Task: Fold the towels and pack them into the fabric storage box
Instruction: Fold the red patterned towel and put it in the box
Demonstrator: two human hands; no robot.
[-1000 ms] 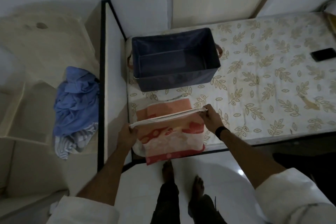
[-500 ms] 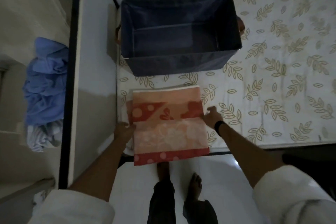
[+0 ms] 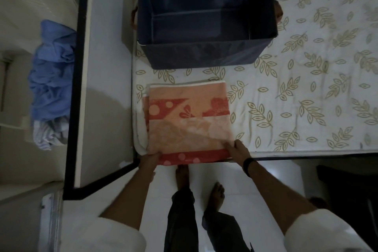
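The towel (image 3: 189, 122) lies folded into a flat rectangle at the near left corner of the bed (image 3: 306, 88), its red-banded near edge hanging just over the bed's near edge. The box (image 3: 206, 20) stands open just beyond it, near the bed's left edge, and nothing shows inside it.

The left hand (image 3: 150, 162) holds the towel's near left corner, fingers apparently tucked under the cloth, thumb on top. The right hand (image 3: 238, 151) rests at the near right corner, fingers fairly flat on the fabric; whether any curl under the edge I cannot tell.

The towel looks soft, light and limp, several layers thick. Lifted by the near corners alone, the far half would likely sag and the fold open. A better hold is probably both hands slid under the two side edges, palms supporting the stack, then lowered flat into the box.
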